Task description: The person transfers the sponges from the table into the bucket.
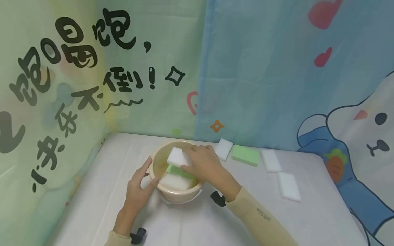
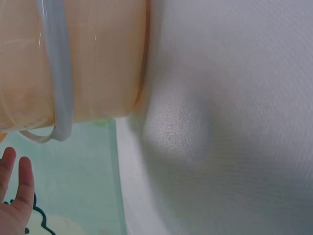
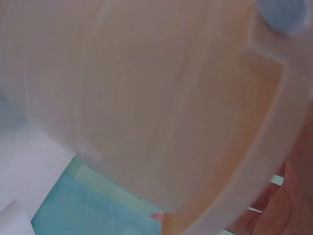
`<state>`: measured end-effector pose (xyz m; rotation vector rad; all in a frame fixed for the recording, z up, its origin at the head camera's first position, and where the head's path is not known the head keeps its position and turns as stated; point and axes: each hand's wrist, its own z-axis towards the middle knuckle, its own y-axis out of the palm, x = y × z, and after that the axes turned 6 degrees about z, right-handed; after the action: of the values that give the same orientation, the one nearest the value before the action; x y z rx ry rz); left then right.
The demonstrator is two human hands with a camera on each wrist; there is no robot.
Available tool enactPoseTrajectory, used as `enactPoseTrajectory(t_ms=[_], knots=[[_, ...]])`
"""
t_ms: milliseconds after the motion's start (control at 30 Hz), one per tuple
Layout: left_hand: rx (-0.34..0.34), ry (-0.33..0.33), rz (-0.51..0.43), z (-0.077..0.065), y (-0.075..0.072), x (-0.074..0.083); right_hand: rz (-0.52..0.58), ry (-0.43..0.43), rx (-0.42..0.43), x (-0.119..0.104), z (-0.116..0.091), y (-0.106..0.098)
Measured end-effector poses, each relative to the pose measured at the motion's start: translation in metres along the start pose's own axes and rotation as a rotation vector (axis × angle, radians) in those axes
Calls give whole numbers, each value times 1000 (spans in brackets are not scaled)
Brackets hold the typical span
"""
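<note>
Fingers and thumb of my right hand [image 1: 205,162] are gripping the right end of a white block [image 1: 176,157], and it's sitting within the mouth of a cream bucket [image 1: 178,196], above a green block [image 1: 181,171] and a second white block [image 1: 175,182]. Whether it's touching the green one, I'm not managing to tell.

Over on the rim, my left hand [image 1: 138,190] is resting spread, fingers fairly straight along the left side, thumb at the near edge: a light brace rather than a clench.

Now for the feel: I'm reckoning this block is light and soft, like sponge, so it's asking for only a gentle pinch. Squeezing hard would probably be denting it. Slipping isn't worrying me much; the surface is looking matt. Best hold, I'm thinking: across the narrow width, close to one end, leaving the far end free.

The bucket is looking stiff and smooth, its glossy wall likely slippery, so I'm favouring the rim over the pale handle [image 2: 59,73] hanging loose.
</note>
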<state>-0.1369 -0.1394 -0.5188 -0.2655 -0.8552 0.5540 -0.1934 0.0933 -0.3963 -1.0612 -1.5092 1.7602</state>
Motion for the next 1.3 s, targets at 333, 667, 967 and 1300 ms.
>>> enactPoseTrajectory(t_ms=[333,667,967,1300], knots=[[1,7,1,1,2,1,-54,13,16,-1,0,9],[19,23,-13,-1,1,2,13,-18,103,4,-19,1],[20,29,-35,-1,0,3,94,-26,229,24,-41,-9],[29,48,-38,0,0,3,92,50,258,55,-61,-15]])
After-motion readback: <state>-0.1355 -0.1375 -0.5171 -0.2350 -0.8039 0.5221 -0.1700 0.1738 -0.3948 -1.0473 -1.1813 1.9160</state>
